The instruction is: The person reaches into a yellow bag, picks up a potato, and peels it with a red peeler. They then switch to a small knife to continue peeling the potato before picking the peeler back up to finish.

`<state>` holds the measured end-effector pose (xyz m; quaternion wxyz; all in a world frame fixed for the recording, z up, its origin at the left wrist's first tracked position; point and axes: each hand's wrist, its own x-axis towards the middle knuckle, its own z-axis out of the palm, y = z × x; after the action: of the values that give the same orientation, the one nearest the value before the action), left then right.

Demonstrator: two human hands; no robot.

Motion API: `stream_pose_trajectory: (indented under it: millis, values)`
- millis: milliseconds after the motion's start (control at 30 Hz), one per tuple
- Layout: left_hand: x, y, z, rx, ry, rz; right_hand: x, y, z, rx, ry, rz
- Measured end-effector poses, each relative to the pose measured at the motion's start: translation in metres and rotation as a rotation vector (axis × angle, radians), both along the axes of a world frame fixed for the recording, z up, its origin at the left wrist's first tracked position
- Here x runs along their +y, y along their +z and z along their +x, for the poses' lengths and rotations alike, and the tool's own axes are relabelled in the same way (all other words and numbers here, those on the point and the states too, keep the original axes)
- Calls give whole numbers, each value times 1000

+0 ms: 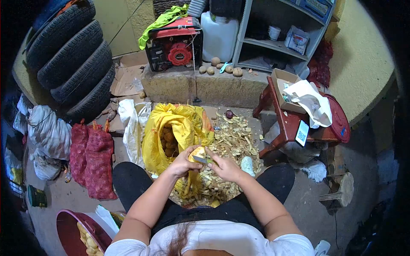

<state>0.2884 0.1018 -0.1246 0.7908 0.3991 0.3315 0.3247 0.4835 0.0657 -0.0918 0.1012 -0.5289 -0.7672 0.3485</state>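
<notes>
My left hand [184, 164] is wrapped round a partly peeled potato [197, 152], pale yellow where the skin is off. In my right hand [225, 168] is a small knife, its blade [199, 159] lying against the near side of the potato; the fingers hide its handle. Both hands are held over the peelings [232, 141] strewn on the floor between my knees. Just beyond the left hand stands an open yellow sack [156, 128] with unpeeled potatoes [169, 141] inside.
A dark red tub [68, 226] of peeled potatoes sits at the lower left. Red mesh sacks [99, 158] and stacked tyres [77, 55] are on the left. Ahead, a concrete ledge [171, 87] bears a red generator [179, 53]. A red stool [273, 141] stands at right.
</notes>
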Motion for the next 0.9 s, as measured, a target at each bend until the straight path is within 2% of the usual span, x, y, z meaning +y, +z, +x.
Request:
stream_pose_trajectory:
  millis: [400, 500, 567, 600, 667, 700, 733, 767, 800, 867, 900]
  values:
    - [-7, 4, 3, 73, 21, 30, -3, -21, -6, -19, -88, 99]
    - [-5, -5, 3, 105, 35, 66, -5, -29, -11, 9, -97, 245]
    - [-6, 3, 4, 143, 35, 91, -4, -41, -15, 53, -118, 471]
    - [-8, 9, 4, 139, 50, 14, -4, -44, -14, 52, -119, 471]
    - [-7, 10, 1, 133, 67, -62, -3, -44, -14, 82, -136, 215]
    - [-3, 2, -4, 19, 25, -163, -1, -45, -12, 82, -133, 216]
    - [0, -1, -6, -94, -16, -262, 2, -46, -9, 284, -132, 28]
    - [2, -4, -7, -92, -14, -260, 4, -46, -7, 485, -129, -162]
    - [5, -7, -8, -98, -17, -250, 4, -46, -5, 487, -127, -162]
    - [6, -4, -8, -109, -18, -244, 1, -40, -2, 756, -298, -321]
    - [7, -2, -10, -88, -35, -217, 2, -40, 0, 794, -315, -301]
